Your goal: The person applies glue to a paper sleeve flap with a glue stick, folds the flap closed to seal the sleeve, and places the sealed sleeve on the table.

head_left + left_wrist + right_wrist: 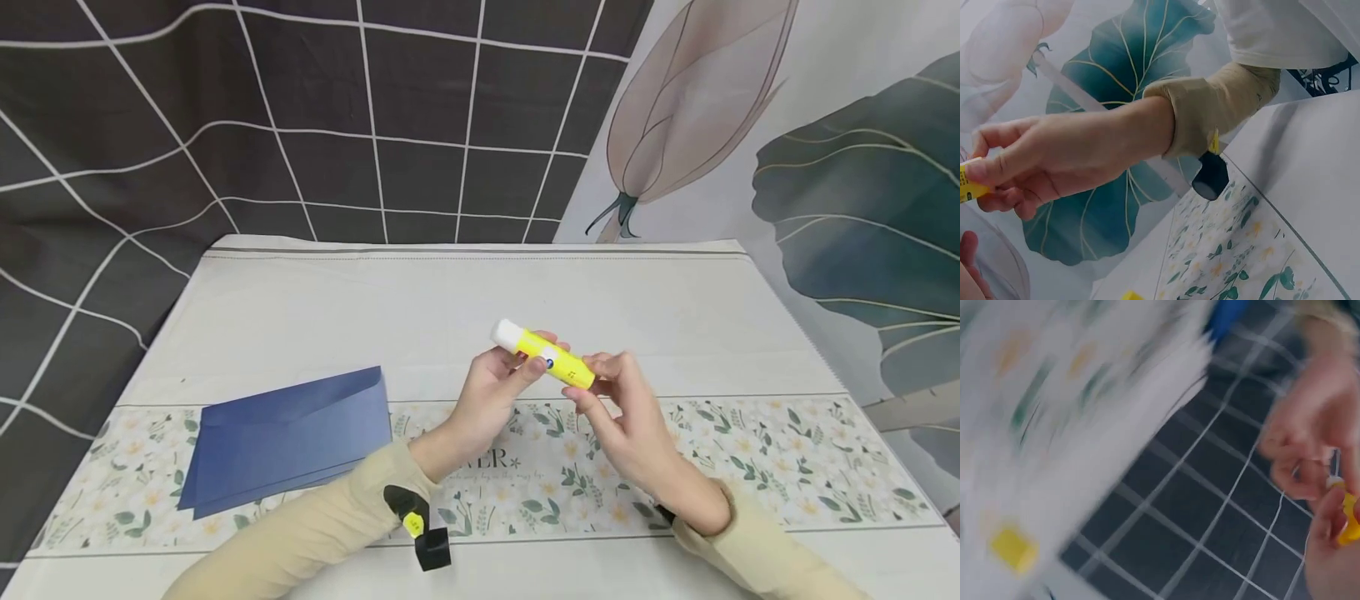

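Observation:
A yellow glue stick (558, 361) with a white cap is held up over the table, tilted, its capped end pointing up and left. My left hand (480, 406) grips its middle, thumb across the front. The thumb and fingers of my right hand (636, 421) pinch the lower yellow end. In the left wrist view, my right hand (1041, 156) shows from the side on the yellow end. The right wrist view is blurred, with the glue stick (1350, 515) at its right edge between both hands.
Dark blue envelopes (292, 442) lie overlapping on the table to the left, beside my left forearm. A pale cloth with a floral band covers the table (420, 317). Behind it hangs a dark grid-patterned curtain (420, 100), with a leaf-print cloth (697, 125) to the right.

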The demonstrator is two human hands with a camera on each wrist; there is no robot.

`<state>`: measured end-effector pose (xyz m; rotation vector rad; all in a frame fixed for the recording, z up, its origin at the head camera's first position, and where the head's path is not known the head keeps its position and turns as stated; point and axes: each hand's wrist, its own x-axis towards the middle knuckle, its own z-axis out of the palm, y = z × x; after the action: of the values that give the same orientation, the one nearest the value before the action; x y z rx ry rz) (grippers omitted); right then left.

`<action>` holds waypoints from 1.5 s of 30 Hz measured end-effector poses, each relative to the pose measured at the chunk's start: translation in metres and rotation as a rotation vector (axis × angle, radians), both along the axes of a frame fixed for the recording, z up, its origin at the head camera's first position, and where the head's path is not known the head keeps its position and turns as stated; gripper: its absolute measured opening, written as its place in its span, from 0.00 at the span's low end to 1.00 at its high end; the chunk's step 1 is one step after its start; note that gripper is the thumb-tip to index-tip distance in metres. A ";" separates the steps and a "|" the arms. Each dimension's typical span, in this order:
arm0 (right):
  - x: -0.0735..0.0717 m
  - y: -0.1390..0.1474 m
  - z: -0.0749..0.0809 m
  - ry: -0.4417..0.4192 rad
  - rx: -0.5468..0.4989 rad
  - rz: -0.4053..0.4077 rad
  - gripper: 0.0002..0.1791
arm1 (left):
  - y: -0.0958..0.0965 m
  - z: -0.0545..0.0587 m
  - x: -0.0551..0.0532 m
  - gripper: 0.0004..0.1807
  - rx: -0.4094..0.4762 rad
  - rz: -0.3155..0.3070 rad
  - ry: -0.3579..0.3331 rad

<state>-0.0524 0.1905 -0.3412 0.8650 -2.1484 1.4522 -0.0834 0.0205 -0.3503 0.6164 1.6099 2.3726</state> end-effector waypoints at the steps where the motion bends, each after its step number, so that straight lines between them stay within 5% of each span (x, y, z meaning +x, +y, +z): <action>1: 0.000 0.000 -0.001 0.081 0.054 -0.066 0.17 | 0.000 0.000 0.001 0.39 0.004 -0.004 0.002; 4: -0.001 0.003 -0.001 0.133 0.100 -0.077 0.22 | -0.002 -0.001 0.002 0.38 0.000 -0.022 0.027; 8: 0.001 0.006 0.008 -0.165 -0.063 0.165 0.11 | -0.004 -0.001 0.001 0.43 -0.019 -0.041 0.079; 11: 0.001 0.005 0.014 -0.266 -0.110 0.202 0.05 | -0.005 -0.002 0.000 0.44 -0.032 -0.018 0.121; 13: -0.001 0.004 0.014 -0.161 -0.036 0.143 0.09 | -0.005 -0.002 0.000 0.42 -0.039 0.021 0.152; 18: -0.010 0.000 0.008 0.464 0.269 -0.166 0.21 | -0.003 0.000 0.003 0.37 -0.034 0.119 0.174; 20: -0.012 -0.001 0.007 0.590 0.281 -0.223 0.22 | -0.003 0.000 0.005 0.35 -0.024 0.124 0.169; 22: -0.009 0.000 0.007 0.522 0.254 -0.187 0.25 | -0.003 -0.001 0.006 0.35 -0.015 0.109 0.166; 27: -0.001 0.004 0.015 0.060 0.142 0.006 0.17 | -0.006 -0.001 0.005 0.38 -0.008 0.057 0.191; 29: 0.000 0.004 0.018 0.010 0.139 0.037 0.14 | -0.008 -0.001 0.005 0.39 -0.016 0.048 0.206; 32: -0.003 0.002 0.020 0.168 0.192 0.011 0.18 | -0.009 0.000 0.005 0.40 -0.023 0.040 0.213; 40: -0.017 -0.009 0.019 0.956 0.384 -0.256 0.16 | -0.008 -0.001 0.017 0.38 -0.014 0.094 0.090; 42: -0.018 -0.011 0.019 1.048 0.366 -0.281 0.17 | -0.008 -0.002 0.019 0.37 0.000 0.099 0.049; 45: -0.015 -0.011 0.017 0.961 0.364 -0.284 0.16 | -0.009 -0.004 0.020 0.38 0.019 0.088 0.004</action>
<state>-0.0675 0.1790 -0.3247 1.0355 -1.6666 0.3447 -0.0638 0.0119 -0.3543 0.5657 1.6504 2.4526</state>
